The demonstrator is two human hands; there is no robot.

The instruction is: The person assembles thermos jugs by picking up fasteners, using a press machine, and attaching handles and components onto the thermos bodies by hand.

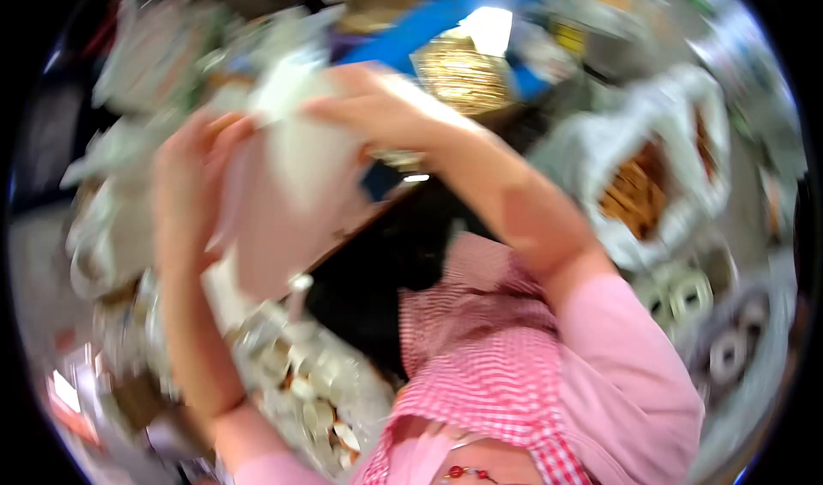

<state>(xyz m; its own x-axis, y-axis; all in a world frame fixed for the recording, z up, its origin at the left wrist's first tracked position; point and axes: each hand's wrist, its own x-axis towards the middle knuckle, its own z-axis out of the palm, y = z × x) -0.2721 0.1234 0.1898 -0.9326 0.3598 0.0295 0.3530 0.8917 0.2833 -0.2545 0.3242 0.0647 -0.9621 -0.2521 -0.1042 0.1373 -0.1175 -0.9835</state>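
A pale, translucent plastic bag [300, 155], smeared by motion, hangs upright between my two hands. My left hand [195, 164] is closed, with its fingers curled at the bag's left edge. At the upper right of the bag, my right hand [373, 104] grips it with thumb and fingers. A pinkish sheet-like surface [283, 228] shows below and behind the bag; blur hides whether it belongs to it. Just beyond my right hand lies a bundle of gold-coloured thin pieces [463, 74].
White bags with brown pieces [634, 189] stand at the right, above white rolls [729, 356]. A clear bag of white and brown round pieces [317, 408] sits at lower left. More plastic bags [146, 65] crowd the upper left. A blue strip [394, 39] runs behind.
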